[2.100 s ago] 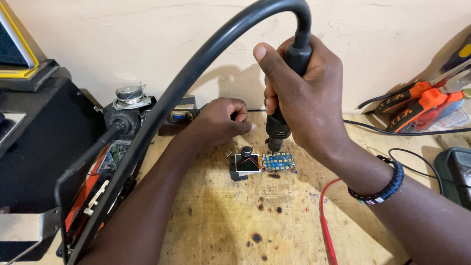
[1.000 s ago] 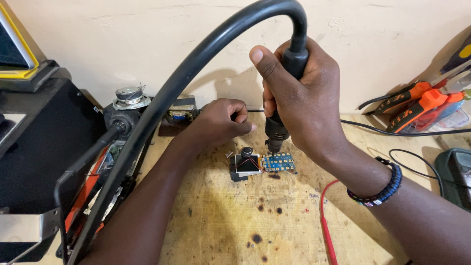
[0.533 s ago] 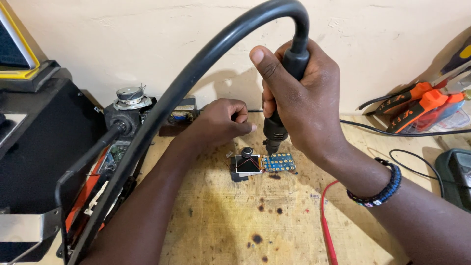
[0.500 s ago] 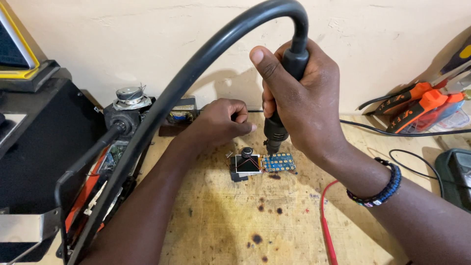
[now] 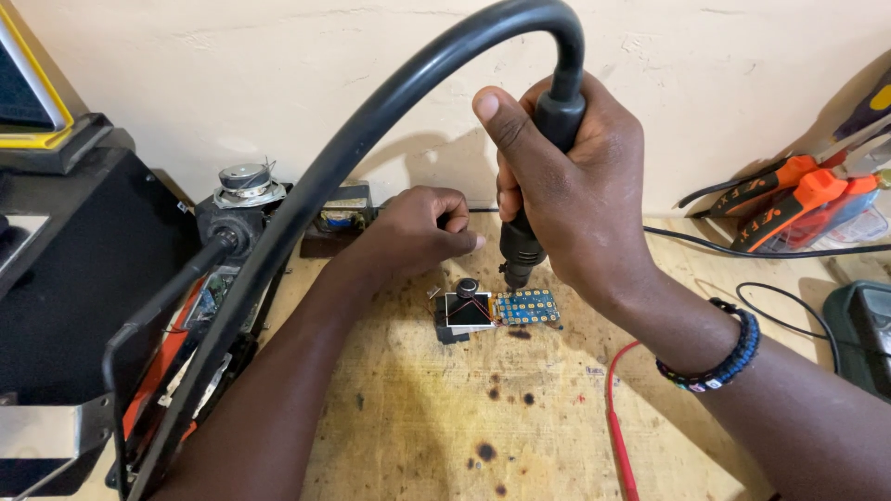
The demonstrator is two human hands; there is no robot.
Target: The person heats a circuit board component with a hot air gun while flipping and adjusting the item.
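- Near the middle of the frame, the right hand [image 5: 580, 199] was wrapped tight around the black handle of a hot-air tool [image 5: 522, 249]. It held the tool straight up and down, so the metal tip pointed at the small blue circuit board [image 5: 527, 307] just under it.
- Just left of the tool, the left hand [image 5: 413, 232] was curled into a loose fist. I could not tell if it pinched anything. It sat close behind the board, maybe to keep things steady.
- Beside the blue board lay a small square part with a dark screen [image 5: 467, 311], touching the board's left end.
- From the top of the tool, a thick black hose [image 5: 306, 199] curved up and ran down to the lower left of the frame.
- Under everything was a pale wooden bench [image 5: 464, 408] with dark burn spots on it.
- At the right edge lay orange-handled pliers [image 5: 789, 199], and a red wire [image 5: 617, 427] ran down the bench.
- At the left stood a black box [image 5: 65, 306] and a small round speaker [image 5: 246, 186].
- Behind it all was a plain cream wall [image 5: 278, 83].
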